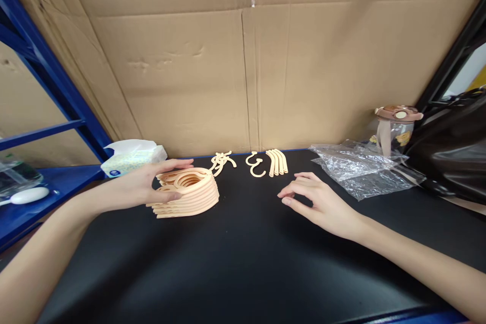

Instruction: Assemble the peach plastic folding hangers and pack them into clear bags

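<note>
My left hand [146, 182] is at a stack of peach plastic hangers [201, 200], its thumb along the near side and its fingers along the far side of the top pieces. The palm hides the stack's left end. To the right, my right hand [317, 202] hovers over the black table with fingers bent and apart, holding nothing. Just beyond it lie several curved hanger arms [277, 163] side by side. Two loose hooks [258, 168] rest left of those arms. Behind the stack is a small jumbled pile of hanger pieces [222, 161].
Crumpled clear plastic bags [360, 169] lie at the back right, in front of a drinking bottle [397, 129]. A tissue box [132, 157] stands at the back left. Cardboard [170, 71] walls the far side. A blue shelf [56, 192] holds a white object on the left.
</note>
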`<action>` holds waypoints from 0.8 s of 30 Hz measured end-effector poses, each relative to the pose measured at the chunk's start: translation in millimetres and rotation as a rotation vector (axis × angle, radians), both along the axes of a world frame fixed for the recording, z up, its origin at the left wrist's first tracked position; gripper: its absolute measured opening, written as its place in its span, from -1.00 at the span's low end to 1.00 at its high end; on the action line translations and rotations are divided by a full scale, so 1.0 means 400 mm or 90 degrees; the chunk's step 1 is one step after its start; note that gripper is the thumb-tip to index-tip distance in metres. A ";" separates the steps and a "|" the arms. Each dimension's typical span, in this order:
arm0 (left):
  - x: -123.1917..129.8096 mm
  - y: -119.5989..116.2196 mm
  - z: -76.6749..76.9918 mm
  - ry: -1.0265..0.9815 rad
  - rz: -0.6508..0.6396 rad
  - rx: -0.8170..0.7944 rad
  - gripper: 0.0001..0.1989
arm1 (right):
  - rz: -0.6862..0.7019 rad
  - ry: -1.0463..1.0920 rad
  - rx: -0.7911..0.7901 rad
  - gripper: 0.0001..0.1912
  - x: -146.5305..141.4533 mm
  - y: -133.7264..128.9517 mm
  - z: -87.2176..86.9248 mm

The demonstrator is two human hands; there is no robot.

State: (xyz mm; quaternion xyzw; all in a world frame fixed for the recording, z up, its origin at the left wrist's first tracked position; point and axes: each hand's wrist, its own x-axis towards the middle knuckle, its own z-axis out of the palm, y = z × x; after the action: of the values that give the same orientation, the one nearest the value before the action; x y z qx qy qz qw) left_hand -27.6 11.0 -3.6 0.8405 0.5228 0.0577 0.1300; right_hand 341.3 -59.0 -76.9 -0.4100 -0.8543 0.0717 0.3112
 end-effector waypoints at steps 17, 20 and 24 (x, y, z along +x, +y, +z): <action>0.112 -0.039 -0.023 0.036 -0.025 0.247 -0.42 | -0.012 -0.023 0.013 -0.85 -0.003 -0.008 0.009; 0.208 -0.074 -0.049 0.149 -0.132 0.377 -0.47 | -0.007 -0.031 0.013 -0.85 -0.003 -0.011 0.009; 0.333 -0.106 -0.032 0.277 -0.194 0.322 -0.60 | -0.011 -0.035 0.016 -0.85 0.000 -0.013 0.010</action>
State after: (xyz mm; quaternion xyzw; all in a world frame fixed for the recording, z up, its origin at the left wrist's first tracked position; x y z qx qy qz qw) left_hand 105.4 -31.3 -16.3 0.9068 0.3765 -0.0153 -0.1890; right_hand 341.5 -64.2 -72.7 -0.4155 -0.8597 0.0471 0.2934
